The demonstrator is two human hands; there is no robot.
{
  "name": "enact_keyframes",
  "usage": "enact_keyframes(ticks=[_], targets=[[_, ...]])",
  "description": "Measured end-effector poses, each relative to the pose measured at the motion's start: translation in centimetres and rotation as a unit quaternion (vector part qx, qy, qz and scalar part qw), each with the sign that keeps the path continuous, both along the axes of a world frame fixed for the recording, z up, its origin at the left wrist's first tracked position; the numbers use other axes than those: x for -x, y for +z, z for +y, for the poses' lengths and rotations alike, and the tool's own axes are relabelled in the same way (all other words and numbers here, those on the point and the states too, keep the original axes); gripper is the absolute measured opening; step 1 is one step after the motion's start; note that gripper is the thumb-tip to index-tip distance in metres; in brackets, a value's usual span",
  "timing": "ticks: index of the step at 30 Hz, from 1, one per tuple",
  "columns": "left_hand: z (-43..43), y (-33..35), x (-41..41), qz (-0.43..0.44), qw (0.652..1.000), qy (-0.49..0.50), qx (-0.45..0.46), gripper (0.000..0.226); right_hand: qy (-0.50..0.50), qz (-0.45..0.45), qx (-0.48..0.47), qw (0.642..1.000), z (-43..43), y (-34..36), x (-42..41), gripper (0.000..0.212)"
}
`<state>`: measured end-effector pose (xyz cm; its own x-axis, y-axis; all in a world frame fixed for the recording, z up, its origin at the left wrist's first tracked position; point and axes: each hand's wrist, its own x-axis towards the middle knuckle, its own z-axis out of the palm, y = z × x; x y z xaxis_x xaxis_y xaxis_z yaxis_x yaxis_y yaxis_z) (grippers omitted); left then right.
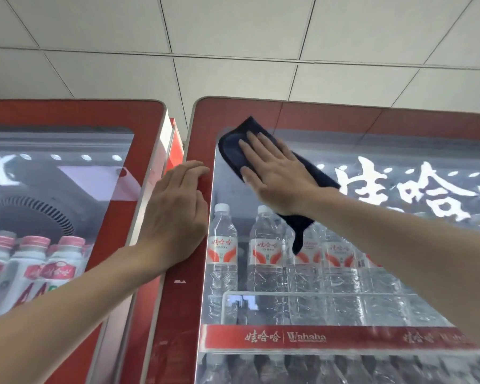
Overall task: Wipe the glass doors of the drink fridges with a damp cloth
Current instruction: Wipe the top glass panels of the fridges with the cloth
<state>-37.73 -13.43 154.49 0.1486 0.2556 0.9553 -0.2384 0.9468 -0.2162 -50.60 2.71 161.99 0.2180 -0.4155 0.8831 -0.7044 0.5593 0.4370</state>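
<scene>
Two red-framed drink fridges stand side by side. My right hand lies flat on a dark navy cloth, pressing it against the upper left of the right fridge's glass door. One end of the cloth hangs down below my wrist. My left hand rests palm-down on the red left frame of that door, fingers together, holding nothing. The left fridge's glass door is partly in view at the left.
Water bottles stand in rows behind the right glass, above a red Wahaha shelf strip. Pink-capped bottles fill the left fridge. A narrow gap separates the fridges. White ceiling tiles are close above.
</scene>
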Motion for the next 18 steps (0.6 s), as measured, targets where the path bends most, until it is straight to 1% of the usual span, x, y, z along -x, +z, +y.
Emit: enact_keyframes(ticks=[3, 5, 6, 7, 10, 12, 15, 18], targets=[[-1.7, -0.5, -1.6, -0.012, 1.000, 0.009, -0.015, 0.051, 0.014, 0.090, -0.071, 0.993, -0.7, -6.3, 0.1, 0.067], [-2.7, -0.9, -2.3, -0.037, 0.998, 0.043, -0.002, 0.052, 0.020, 0.124, -0.122, 0.985, -0.1, -5.6, 0.5, 0.067], [-3.0, -1.0, -2.5, -0.046, 0.997, 0.062, 0.010, 0.052, 0.019, 0.127, -0.124, 0.984, 0.0, -3.9, 0.4, 0.066], [-3.1, -0.9, -2.5, -0.050, 0.996, 0.074, 0.016, 0.053, 0.017, 0.115, -0.110, 0.987, 0.0, -1.9, 0.2, 0.065], [-3.2, -1.0, -2.3, -0.052, 0.995, 0.086, 0.015, 0.055, 0.006, 0.053, -0.027, 0.998, -1.0, 4.0, -0.6, 0.066], [-3.2, -0.9, -2.4, -0.052, 0.994, 0.090, 0.021, 0.058, -0.002, 0.031, 0.008, 0.999, -1.9, 6.3, -1.0, 0.062], [-3.9, -0.8, -2.9, -0.071, 0.994, 0.077, 0.035, 0.058, -0.004, -0.004, 0.030, 1.000, -2.4, 7.2, -1.8, 0.060], [-5.0, -1.4, -3.8, -0.043, 0.998, 0.046, 0.011, 0.053, -0.006, -0.022, 0.035, 0.999, -2.9, 5.2, -2.4, 0.061]])
